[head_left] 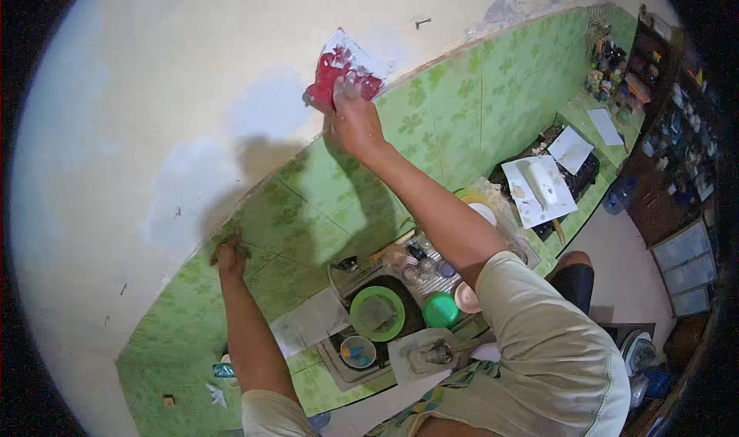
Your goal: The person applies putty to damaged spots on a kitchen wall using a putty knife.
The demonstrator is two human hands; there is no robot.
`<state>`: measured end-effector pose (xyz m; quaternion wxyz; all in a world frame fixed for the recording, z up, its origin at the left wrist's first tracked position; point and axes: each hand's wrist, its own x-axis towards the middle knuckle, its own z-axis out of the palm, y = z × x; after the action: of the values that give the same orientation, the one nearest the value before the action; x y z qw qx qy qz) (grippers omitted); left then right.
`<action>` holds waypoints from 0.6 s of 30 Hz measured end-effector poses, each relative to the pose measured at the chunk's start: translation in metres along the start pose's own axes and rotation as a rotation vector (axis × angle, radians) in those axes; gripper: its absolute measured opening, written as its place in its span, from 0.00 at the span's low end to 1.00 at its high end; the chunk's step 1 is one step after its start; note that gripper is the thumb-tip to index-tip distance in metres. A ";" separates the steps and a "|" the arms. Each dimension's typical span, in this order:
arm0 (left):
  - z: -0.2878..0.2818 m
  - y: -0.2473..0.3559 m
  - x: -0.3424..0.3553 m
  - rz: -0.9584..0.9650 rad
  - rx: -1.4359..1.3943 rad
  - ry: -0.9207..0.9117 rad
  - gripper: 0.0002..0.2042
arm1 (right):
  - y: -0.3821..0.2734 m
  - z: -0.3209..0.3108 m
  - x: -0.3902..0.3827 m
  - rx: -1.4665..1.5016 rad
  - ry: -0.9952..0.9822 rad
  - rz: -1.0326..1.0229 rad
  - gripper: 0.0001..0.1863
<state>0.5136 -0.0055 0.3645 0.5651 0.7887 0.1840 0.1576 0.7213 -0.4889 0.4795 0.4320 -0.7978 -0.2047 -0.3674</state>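
Observation:
My right hand (357, 121) is closed on a red putty scraper (328, 74) smeared with white filler, pressed against the cream wall (192, 68) just above the tile edge. Fingers and thumb grip its near side. Around the blade, pale patches of filler (269, 102) show on the wall. Lower and to the left, my left hand (229, 257) leans on the green tiles (289, 214) near their top edge, fingers stretched out, holding nothing. My shadow falls across the wall between both arms.
Below are a sink (332, 356) with a green basin (391, 302), a green bowl (441, 310) and a pink bowl (466, 297). A filler-smeared white sheet (566, 200) lies on the counter at right. A nail (423, 23) sticks out of the wall; crowded shelves (677, 141) stand far right.

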 end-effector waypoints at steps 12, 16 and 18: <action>0.026 -0.004 -0.011 -0.238 -0.054 -0.022 0.29 | 0.038 -0.122 0.015 0.048 0.381 0.099 0.23; 0.019 -0.025 0.013 -0.017 -0.057 -0.134 0.26 | 0.063 -0.040 0.026 0.020 0.238 0.003 0.19; 0.040 -0.019 0.025 -0.143 -0.300 -0.013 0.23 | 0.059 -0.012 0.025 -0.101 0.299 -0.067 0.20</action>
<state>0.5521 -0.0214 0.3348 0.6874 0.6814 0.2105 0.1373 0.7705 -0.5309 0.4708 0.4046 -0.7476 -0.1459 -0.5061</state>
